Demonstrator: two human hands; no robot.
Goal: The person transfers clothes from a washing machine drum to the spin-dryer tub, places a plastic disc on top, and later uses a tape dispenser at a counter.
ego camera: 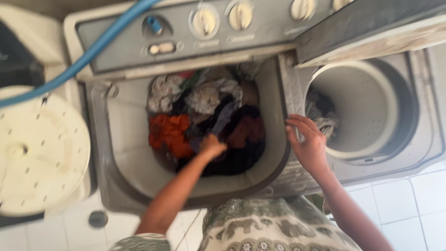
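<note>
Laundry (pixel 204 116) fills the wash tub (pixel 125 153); left hand (pixel 212 146) closes its grip on dark cloth, right hand (pixel 309 144) rests open-fingered on the spinner rim (pixel 297 93).

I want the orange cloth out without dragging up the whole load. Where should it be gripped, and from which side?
Pinch the orange cloth by its bunched upper folds, coming straight down from above at the tub's left side. It lies on top there, uncovered, while the left hand is among the dark clothes beside it.

Blue hose (pixel 88 51), perforated round lid (pixel 39 153) (leftward), control dials (pixel 204 22).
</note>
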